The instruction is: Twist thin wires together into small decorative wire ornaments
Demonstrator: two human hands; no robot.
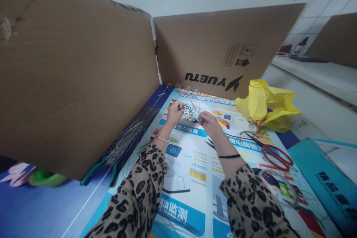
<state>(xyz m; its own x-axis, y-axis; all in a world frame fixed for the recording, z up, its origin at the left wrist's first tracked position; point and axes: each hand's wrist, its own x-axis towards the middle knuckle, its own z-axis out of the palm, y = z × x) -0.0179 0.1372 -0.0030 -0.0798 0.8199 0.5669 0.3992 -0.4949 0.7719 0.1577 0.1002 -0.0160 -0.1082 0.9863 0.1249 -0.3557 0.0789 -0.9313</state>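
Both hands meet over the far end of the printed poster [192, 163] that covers the table. The left hand [174, 112] and the right hand [208, 121] are each closed in a fingertip pinch on the same small beaded wire piece [190, 111], a sparkling cluster with a thin red strand running through it, held just above the poster and between the two hands. The fingers are drawn tight together, not spread; exactly which bead or wire end each pinches is too small to tell.

How far the piece is along can only be judged: the cluster looks already built up into a compact shape, yet loose strands stick out of it, so the work seems partly done, not finished. A large bundle of thin wires [131, 134] lies at the left edge of the poster against the cardboard screen [78, 81], and that supply is plentiful. Green-handled pliers [96, 169] rest at the near end of that bundle, untouched. On the right side of the poster lie red-handled scissors [275, 154], with a crumpled yellow bag [264, 106] beyond them by the screen. A clear coil [279, 187] sits on the poster nearer than the scissors.
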